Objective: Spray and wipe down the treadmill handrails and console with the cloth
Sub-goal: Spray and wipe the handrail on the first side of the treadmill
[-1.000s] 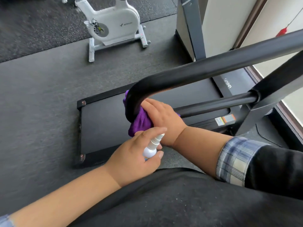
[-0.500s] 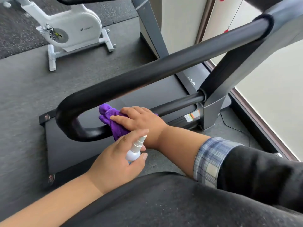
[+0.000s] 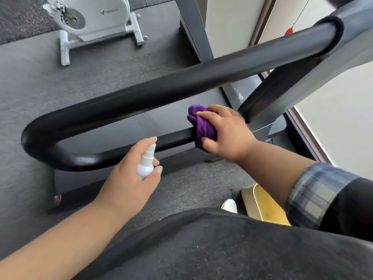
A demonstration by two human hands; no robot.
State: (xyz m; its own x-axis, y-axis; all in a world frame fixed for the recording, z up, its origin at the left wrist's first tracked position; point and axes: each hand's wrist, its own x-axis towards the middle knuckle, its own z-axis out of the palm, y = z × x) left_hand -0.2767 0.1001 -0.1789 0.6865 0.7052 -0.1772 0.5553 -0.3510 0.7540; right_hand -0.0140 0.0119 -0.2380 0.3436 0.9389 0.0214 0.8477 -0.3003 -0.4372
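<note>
We identify the location as a gym or home exercise room: dark rubber floor matting (image 3: 40, 93), a black treadmill handrail (image 3: 161, 93), and a white exercise bike (image 3: 96, 17) beyond it.

Soft, even daylight fills the scene, brightest on the pale wall (image 3: 333, 122) at the right. The black handrail (image 3: 181, 85) carries dull highlights along its bend, and its edges and the right hand (image 3: 228, 130) are slightly motion-blurred. Wide-angle distortion bows straight lines near the edges.
</note>
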